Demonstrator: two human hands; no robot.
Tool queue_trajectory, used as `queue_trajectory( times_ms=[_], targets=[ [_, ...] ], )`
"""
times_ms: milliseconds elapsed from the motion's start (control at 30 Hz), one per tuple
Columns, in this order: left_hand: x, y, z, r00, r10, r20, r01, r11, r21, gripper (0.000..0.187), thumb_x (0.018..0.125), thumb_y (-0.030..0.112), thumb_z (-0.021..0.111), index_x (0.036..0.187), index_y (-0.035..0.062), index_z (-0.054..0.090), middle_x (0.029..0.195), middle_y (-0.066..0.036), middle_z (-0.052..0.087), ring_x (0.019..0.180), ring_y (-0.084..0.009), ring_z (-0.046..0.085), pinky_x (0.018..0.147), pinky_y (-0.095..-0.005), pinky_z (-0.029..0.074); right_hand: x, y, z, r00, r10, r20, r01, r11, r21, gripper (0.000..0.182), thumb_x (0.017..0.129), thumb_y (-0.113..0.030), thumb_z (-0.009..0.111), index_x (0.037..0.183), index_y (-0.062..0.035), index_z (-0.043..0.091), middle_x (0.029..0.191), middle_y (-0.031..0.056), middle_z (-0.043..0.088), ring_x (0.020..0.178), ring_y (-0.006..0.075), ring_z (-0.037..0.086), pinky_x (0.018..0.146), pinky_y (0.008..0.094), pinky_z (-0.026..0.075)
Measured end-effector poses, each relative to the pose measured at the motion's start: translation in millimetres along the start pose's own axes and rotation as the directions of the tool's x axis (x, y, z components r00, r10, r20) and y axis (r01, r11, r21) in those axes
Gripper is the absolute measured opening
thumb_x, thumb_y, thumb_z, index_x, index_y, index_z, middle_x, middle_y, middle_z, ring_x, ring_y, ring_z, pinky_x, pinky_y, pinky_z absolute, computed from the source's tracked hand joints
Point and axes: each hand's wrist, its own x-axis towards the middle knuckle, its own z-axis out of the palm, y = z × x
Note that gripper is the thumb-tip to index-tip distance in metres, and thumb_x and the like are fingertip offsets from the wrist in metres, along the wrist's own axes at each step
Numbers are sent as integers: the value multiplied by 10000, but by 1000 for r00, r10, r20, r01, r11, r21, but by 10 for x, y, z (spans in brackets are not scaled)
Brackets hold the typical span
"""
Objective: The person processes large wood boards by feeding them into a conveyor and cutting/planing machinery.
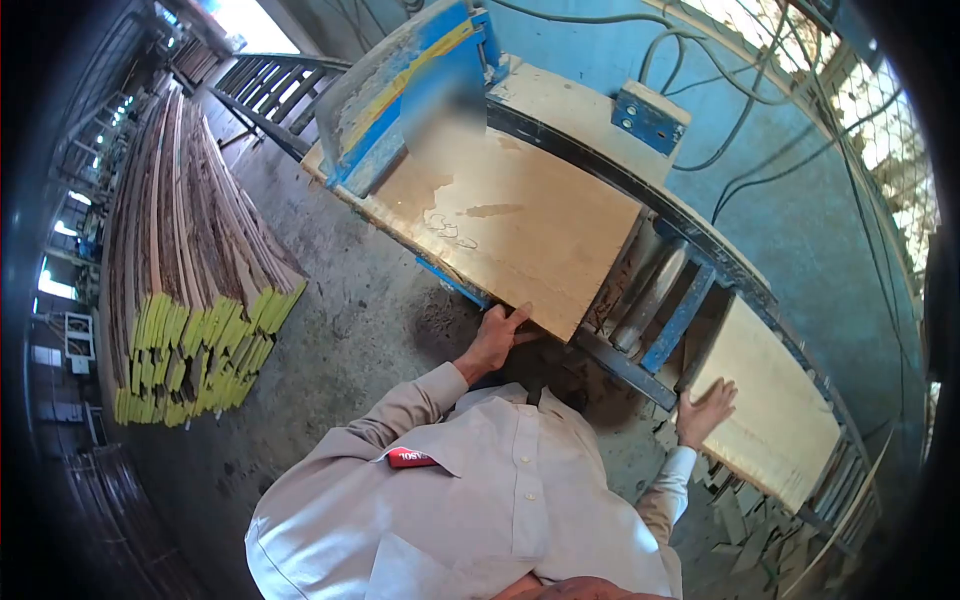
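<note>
My left hand (492, 338) is at the near edge of a brown wooden panel (550, 245), with one digit over the edge and others lower, partly hidden. The panel lies flat on the machine table and has dark wet-looking patches and scribbled marks. My right hand (708, 412) lies with fingers spread on the left end of a pale wooden board (775, 400). This board rests on the frame to the right, apart from the brown panel. A metal roller (650, 295) and a blue bar (680, 320) show in the gap between them.
A blue machine guard (400, 90) with a yellow stripe stands at the panel's far left; part of it is blurred. Long planks with yellow-green ends (195, 345) are stacked at left. Wood offcuts (745, 525) litter the floor at lower right. Cables (690, 70) hang along the blue wall.
</note>
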Motion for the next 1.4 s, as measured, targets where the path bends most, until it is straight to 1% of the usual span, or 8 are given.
queue_trajectory(
  times_ms=[367,433,500,567,667,1100,1167,1400],
  targets=[
    [-240,-380,373,979,-174,106,183,979,-85,346,1021,210,591,1284,-4,519,1281,-87,595,1168,-213,608,992,-400,555,121,245,-88,975,29,-222,65,913,404,575,944,-312,685,1377,25,511,1426,250,500,1352,381,454,1149,421,335],
    [-252,-405,398,975,-203,94,210,975,-67,352,1024,214,587,1292,-3,517,1287,-90,594,1177,-211,603,1007,-399,545,103,-617,-254,979,194,59,-162,569,806,415,952,-186,669,1292,32,575,1261,188,628,1221,295,567,1079,396,409],
    [-254,-433,451,964,-243,106,248,968,-36,358,1026,218,584,1300,-1,516,1292,-92,592,1185,-210,598,1023,-397,534,36,-1126,-61,998,16,59,-54,683,728,351,1000,-271,613,1199,16,641,1153,131,678,1053,219,640,949,341,490],
    [-262,-431,473,979,-184,84,187,982,-32,322,1013,168,594,1250,-40,532,1270,-118,592,1144,-232,624,964,-394,589,1,-1607,19,863,-6,505,-476,323,818,421,989,-323,621,1206,37,633,1109,135,692,1004,219,653,903,350,503],
    [-182,-567,415,978,-187,89,191,981,-42,330,1017,169,585,1269,-37,534,1272,-119,595,1144,-228,624,965,-394,587,-30,-2006,475,915,-68,398,-353,344,870,430,979,-338,635,1150,57,637,1045,148,700,890,203,672,796,334,519],
    [-253,-579,568,824,-484,295,236,766,598,380,1029,253,566,1223,-73,537,1093,-212,671,923,-291,721,839,-401,612,102,-1007,307,902,54,428,-420,331,845,383,996,-342,628,791,-18,608,638,-53,459,592,67,399,518,295,309],
    [-275,-491,113,912,-279,299,198,941,273,399,1033,283,554,1204,-77,546,1069,-222,673,900,-292,724,834,-401,615,266,-810,134,878,99,468,-476,284,833,344,984,-333,658,764,-79,584,613,-96,379,545,27,311,484,254,217],
    [21,0,-1046,944,68,-324,-49,996,68,527,1024,431,537,1111,-89,541,978,-236,680,848,-278,725,765,-369,628,319,-425,383,879,140,456,-473,140,870,384,982,-325,670,675,-177,493,600,-128,334,520,11,235,476,253,148]
  ],
)
